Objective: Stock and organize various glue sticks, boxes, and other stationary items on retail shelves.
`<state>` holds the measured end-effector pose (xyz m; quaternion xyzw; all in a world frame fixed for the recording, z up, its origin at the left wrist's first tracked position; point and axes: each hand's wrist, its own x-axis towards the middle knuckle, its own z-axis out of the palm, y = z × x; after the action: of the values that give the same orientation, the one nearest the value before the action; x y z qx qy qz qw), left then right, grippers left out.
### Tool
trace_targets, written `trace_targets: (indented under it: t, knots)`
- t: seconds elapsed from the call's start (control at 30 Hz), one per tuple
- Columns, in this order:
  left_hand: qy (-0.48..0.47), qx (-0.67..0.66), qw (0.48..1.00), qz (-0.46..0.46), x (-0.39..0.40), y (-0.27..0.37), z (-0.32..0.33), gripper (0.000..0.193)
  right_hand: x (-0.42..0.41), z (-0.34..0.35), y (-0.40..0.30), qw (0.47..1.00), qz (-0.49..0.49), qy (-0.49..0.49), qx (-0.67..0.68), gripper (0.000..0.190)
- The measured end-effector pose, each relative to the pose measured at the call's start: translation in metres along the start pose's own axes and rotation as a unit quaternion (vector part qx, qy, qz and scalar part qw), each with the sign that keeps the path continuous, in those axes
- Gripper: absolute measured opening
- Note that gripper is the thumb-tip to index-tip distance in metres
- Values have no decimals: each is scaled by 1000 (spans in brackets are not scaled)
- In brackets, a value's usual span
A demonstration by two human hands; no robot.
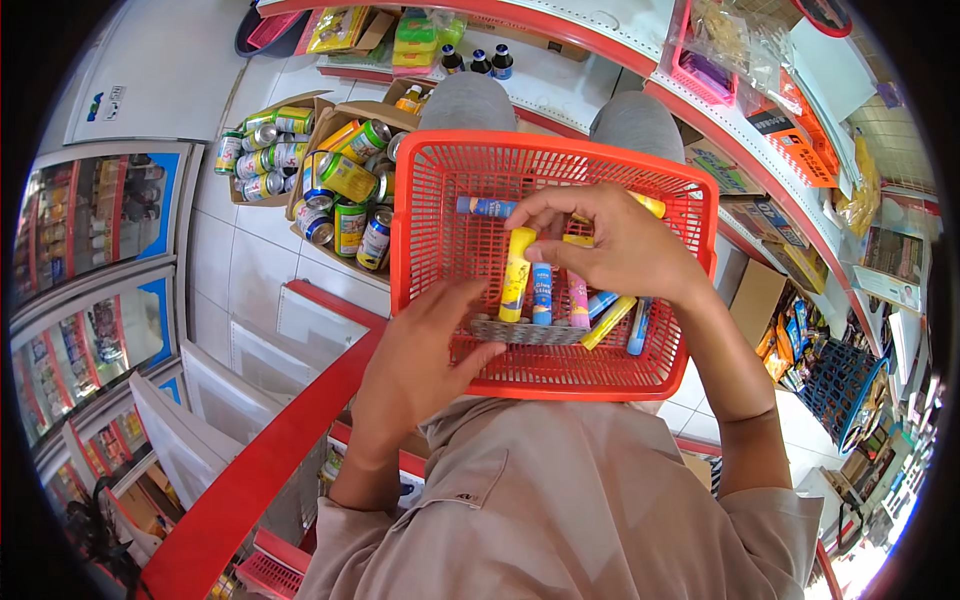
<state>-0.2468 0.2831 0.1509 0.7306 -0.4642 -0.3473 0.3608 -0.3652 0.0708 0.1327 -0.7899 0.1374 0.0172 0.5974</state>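
Note:
A red plastic basket (555,386) rests on my lap. Inside it a grey studded tray (529,331) holds upright glue sticks: a yellow one (514,277), a blue one (541,292) and a pink one (577,300). My right hand (630,244) pinches the yellow stick's cap between thumb and fingers. At the tray's left end is my left hand (420,360), its thumb over the front edge and its fingers apart; whether it grips the tray is unclear. Loose glue sticks lie in the basket, including a yellow one (608,322) and a blue one (487,207).
Opened cartons of drink cans (349,180) stand on the tiled floor at left, near glass-door coolers (90,202). White shelving with red edges (585,37) runs across the far side, with three dark bottles (480,61) on it. A blue mesh basket (840,382) is at right.

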Motion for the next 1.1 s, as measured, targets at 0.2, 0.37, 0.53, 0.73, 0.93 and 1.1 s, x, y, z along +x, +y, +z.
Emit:
trace_targets:
  t: [0.2, 0.37, 0.53, 0.73, 0.93, 1.1]
  knots:
    - [-23, 121, 992, -41, -9, -5, 13, 19, -2, -6, 4, 999, -11, -7, -33, 23]
    - [53, 119, 991, 14, -13, -5, 18, 20, -2, -8, 4, 999, -25, -22, -41, 21]
    - [60, 124, 990, 37, -15, -6, 19, 20, 0, -9, 10, 995, -89, -9, -41, 21]
    - [79, 117, 988, 60, -17, -10, 21, 21, -2, -7, 3, 996, -45, -64, -49, 20]
    - [103, 124, 984, 73, -17, -11, 25, 21, -3, 0, 2, 990, -32, -71, -114, 20]
    - [107, 127, 983, 74, -18, -13, 26, 20, -3, 2, -4, 989, -38, -65, -127, 17]
